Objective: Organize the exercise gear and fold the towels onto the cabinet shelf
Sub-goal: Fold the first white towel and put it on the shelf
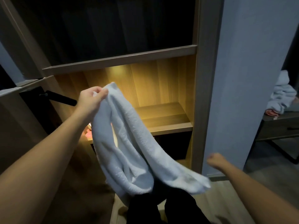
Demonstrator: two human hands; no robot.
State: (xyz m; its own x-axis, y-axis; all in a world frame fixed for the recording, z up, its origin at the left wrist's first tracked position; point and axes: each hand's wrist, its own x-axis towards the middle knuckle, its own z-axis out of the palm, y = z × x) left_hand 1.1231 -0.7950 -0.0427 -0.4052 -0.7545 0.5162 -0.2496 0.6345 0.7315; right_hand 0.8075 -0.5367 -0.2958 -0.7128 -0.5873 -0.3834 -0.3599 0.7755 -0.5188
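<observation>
My left hand (pixel 91 98), at nine o'clock from centre, pinches a top corner of the white towel (pixel 129 143) between thumb and fingers. The towel hangs in loose folds down toward five o'clock, in front of the lit wooden cabinet shelf (pixel 163 117). My right hand (pixel 216 160), at four o'clock, is just above the towel's lower end and apart from it; it is blurred, so I cannot tell how far its fingers are open.

Pale terry towel (pixel 129 143), unfolded, sagging in loose folds from 11 o'clock to 5 o'clock, before lit wooden cabinet shelf (pixel 163 117)
</observation>
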